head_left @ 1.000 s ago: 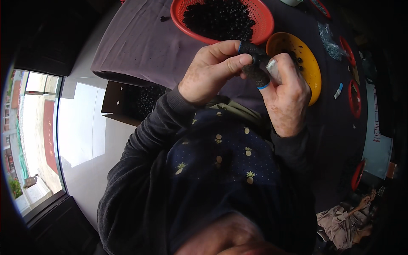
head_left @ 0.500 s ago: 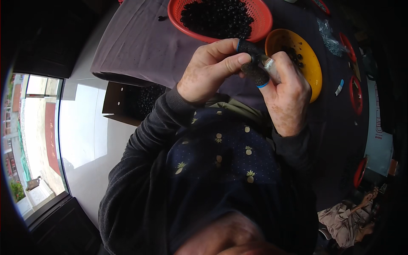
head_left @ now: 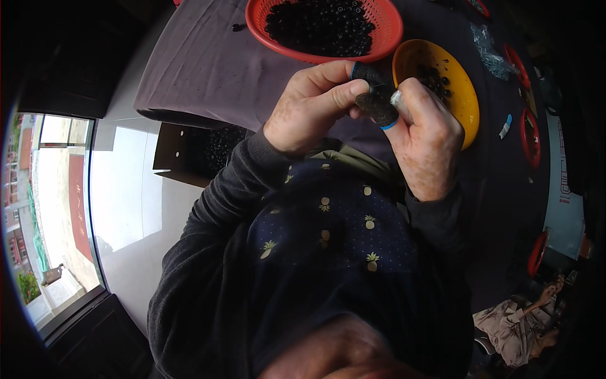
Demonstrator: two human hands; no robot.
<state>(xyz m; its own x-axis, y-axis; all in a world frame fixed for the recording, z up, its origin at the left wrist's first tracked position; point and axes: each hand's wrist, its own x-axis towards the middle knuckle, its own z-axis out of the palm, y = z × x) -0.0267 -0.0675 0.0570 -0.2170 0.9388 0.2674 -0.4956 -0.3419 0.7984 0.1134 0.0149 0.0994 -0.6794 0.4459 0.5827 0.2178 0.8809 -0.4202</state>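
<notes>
My left hand [head_left: 312, 107] and my right hand [head_left: 428, 136] meet fingertip to fingertip above the table's near edge. Both are pinched closed. A black finger sleeve with a blue edge covers my left index finger, and a similar one covers my right thumb. Something whitish wraps my right index finger. Whatever sits between the fingertips is too small and hidden to name. Just beyond the hands stands a red plastic basket [head_left: 389, 33] of small black round parts. A yellow bowl [head_left: 466, 104] beside my right hand holds several dark pieces.
A cardboard box [head_left: 169, 148] of small dark parts sits below the table's left edge. On the dark tablecloth [head_left: 202, 69] at right lie a clear plastic bag [head_left: 489, 54] and several red trays [head_left: 529, 139]. Another person's patterned clothing [head_left: 511, 328] shows at lower right.
My right index finger has curled in slightly toward the left fingertips, and the right thumb has shifted a little left. The whole view has moved slightly; the hands stay together.
</notes>
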